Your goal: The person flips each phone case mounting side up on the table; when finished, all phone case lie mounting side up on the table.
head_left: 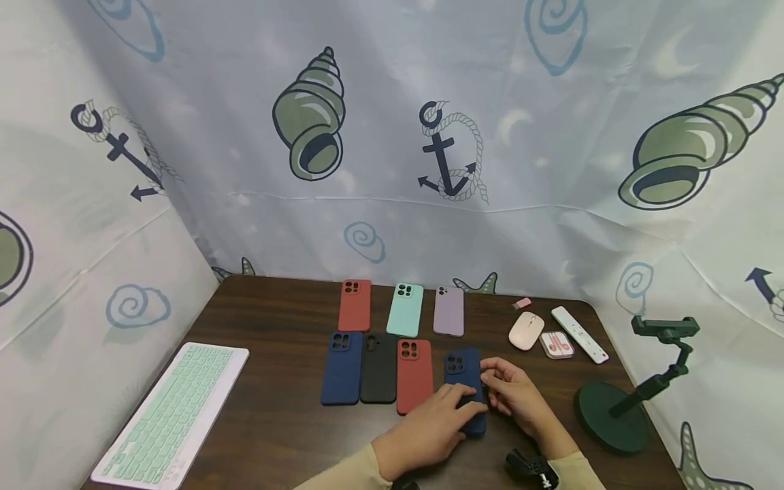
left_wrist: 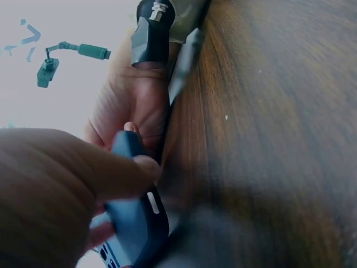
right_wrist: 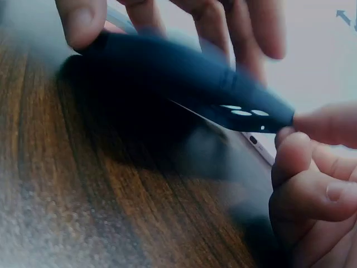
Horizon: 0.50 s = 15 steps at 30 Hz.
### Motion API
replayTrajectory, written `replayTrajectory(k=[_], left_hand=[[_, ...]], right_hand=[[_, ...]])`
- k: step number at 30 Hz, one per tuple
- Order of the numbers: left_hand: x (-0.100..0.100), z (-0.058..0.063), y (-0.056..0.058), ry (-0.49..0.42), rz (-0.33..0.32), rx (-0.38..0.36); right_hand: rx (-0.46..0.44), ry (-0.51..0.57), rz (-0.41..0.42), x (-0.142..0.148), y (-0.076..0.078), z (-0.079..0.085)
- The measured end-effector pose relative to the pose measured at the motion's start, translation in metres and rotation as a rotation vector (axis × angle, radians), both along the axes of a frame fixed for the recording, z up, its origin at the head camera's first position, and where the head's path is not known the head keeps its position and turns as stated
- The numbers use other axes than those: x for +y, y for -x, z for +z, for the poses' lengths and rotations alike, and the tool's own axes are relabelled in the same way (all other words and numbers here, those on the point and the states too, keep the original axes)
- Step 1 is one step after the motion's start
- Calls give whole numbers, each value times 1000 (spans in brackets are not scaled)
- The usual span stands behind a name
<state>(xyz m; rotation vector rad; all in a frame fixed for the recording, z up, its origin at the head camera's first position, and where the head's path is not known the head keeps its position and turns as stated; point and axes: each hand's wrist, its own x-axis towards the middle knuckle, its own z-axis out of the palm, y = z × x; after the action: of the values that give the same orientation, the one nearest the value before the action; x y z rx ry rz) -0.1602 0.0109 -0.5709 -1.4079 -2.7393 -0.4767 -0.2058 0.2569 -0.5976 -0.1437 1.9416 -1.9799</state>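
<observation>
A dark blue phone case (head_left: 471,374) stands at the right end of the front row of cases. Across its lower part lies my left hand (head_left: 422,429), thumb on one long edge and fingers on the other side, holding it. My right hand (head_left: 520,401) pinches its edge near the camera end. In the right wrist view the case (right_wrist: 167,67) is tilted off the wooden table, and light passes through its camera holes. The left wrist view shows my thumb (left_wrist: 122,170) against the case's side (left_wrist: 148,218), near a light button slot.
Beside it lie red (head_left: 414,381), black (head_left: 378,371) and blue (head_left: 341,371) cases; behind are red (head_left: 354,309), mint (head_left: 405,313) and purple (head_left: 449,316) ones. A mouse (head_left: 526,331), earphone box (head_left: 557,345), remote (head_left: 579,335) and green stand (head_left: 612,418) sit right; a keyboard (head_left: 171,415) left.
</observation>
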Motion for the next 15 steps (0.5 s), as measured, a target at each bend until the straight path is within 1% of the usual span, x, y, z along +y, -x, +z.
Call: replayTrajectory(k=[4, 8, 15], left_hand=[[0, -1, 0, -5, 39, -14], [0, -3, -2, -45, 53, -38], [1, 1, -1, -135, 83, -159]], right_hand=[[8, 29, 16, 0, -1, 0], [42, 60, 42, -1, -3, -1], [141, 70, 87, 1, -4, -2]])
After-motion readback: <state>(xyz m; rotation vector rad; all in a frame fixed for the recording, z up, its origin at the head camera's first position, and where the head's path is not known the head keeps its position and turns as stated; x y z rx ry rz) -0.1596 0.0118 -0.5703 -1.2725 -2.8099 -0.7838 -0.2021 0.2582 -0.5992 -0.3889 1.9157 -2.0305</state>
